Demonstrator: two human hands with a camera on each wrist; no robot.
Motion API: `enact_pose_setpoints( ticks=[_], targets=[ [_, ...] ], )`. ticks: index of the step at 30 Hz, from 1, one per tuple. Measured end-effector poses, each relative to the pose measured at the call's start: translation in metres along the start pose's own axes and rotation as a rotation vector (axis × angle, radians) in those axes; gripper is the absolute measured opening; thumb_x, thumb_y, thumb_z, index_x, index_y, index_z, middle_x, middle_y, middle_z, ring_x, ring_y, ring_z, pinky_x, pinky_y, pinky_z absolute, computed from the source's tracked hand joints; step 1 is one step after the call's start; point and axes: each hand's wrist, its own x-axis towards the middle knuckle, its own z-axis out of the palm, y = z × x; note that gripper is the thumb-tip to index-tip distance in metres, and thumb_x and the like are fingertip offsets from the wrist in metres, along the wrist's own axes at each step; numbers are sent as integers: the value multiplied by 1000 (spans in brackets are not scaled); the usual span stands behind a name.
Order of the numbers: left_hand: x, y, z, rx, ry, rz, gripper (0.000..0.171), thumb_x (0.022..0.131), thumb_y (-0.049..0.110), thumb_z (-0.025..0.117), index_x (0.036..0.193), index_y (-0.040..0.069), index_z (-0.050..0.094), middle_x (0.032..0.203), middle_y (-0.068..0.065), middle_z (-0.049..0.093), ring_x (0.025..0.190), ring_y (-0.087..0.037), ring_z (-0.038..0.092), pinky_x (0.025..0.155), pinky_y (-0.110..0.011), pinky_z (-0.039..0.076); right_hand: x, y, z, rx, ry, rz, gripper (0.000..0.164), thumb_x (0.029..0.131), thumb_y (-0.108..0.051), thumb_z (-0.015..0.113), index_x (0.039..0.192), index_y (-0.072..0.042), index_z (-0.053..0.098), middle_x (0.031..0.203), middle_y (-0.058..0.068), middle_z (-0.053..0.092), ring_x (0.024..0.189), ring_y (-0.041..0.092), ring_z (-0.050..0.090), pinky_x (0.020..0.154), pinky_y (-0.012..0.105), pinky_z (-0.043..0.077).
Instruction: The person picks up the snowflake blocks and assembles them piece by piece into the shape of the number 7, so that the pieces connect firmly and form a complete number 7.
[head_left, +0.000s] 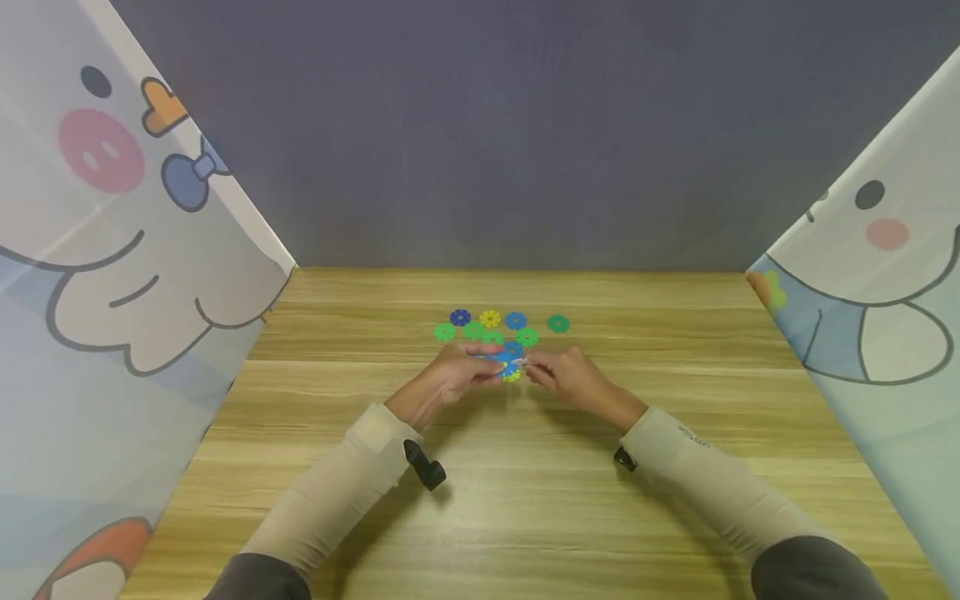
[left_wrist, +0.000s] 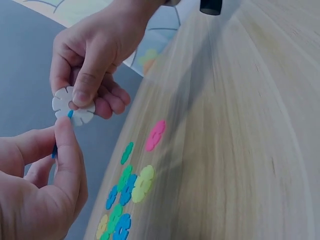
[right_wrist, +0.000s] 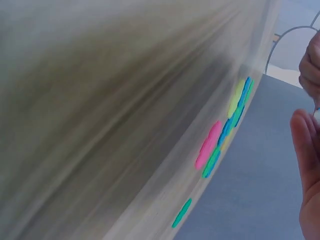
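Note:
My left hand (head_left: 461,367) pinches a blue flower-shaped disc (left_wrist: 54,150), mostly hidden behind the fingers. Opposite it, my right hand (head_left: 566,375) pinches a white flower-shaped disc (left_wrist: 62,103) between thumb and bent fingers. The two discs meet edge to edge, a bit of blue showing at the white disc's rim; whether their slots interlock I cannot tell. Both hands are raised above the table, close together. In the right wrist view the right hand (right_wrist: 311,180) is partly cut off at the frame edge.
Several slotted discs lie on the wooden table (head_left: 525,500) beyond the hands: a yellow one (head_left: 490,318), a dark blue one (head_left: 461,317), a green one (head_left: 558,323) off to the right, and a pink one (left_wrist: 155,135). A grey panel (head_left: 480,150) stands behind, with printed cloths at both sides.

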Motion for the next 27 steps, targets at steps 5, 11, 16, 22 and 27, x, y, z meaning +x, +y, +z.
enact_pose_setpoints(
  ticks=[5,11,16,22,27],
  targets=[
    [2,-2,1,8,-32,-1,48,95,-7,64,142,-4,55,98,-9,68,78,-13,71,81,-24,63,-1,3,-2,37,-48,-3,10,97,-3,67,103,0,74,81,7,77,71,14,74,65,14,59],
    [4,2,3,0,-43,16,46,95,-7,63,141,-5,55,97,-10,68,76,-13,70,74,-20,62,0,4,-3,38,-17,0,9,98,-3,66,101,-2,74,75,3,73,64,8,68,60,14,57],
    [2,8,3,35,-68,79,48,96,-6,64,143,-5,54,98,-9,67,79,-13,70,78,-21,62,3,4,-4,40,1,65,13,99,-8,66,86,-7,67,69,1,67,58,1,60,53,14,52],
    [-2,9,-2,136,-88,111,48,95,-3,66,142,0,56,118,-15,66,96,-17,71,98,-32,59,6,4,-5,28,-28,113,15,99,-12,67,85,-11,64,72,0,70,57,-2,58,52,15,51],
    [-2,8,-5,224,-93,116,53,93,3,72,144,8,58,146,-20,53,128,-30,60,110,-42,52,8,5,-7,15,-49,132,11,99,-13,67,89,-10,67,78,2,74,61,2,64,58,19,57]
  ],
)
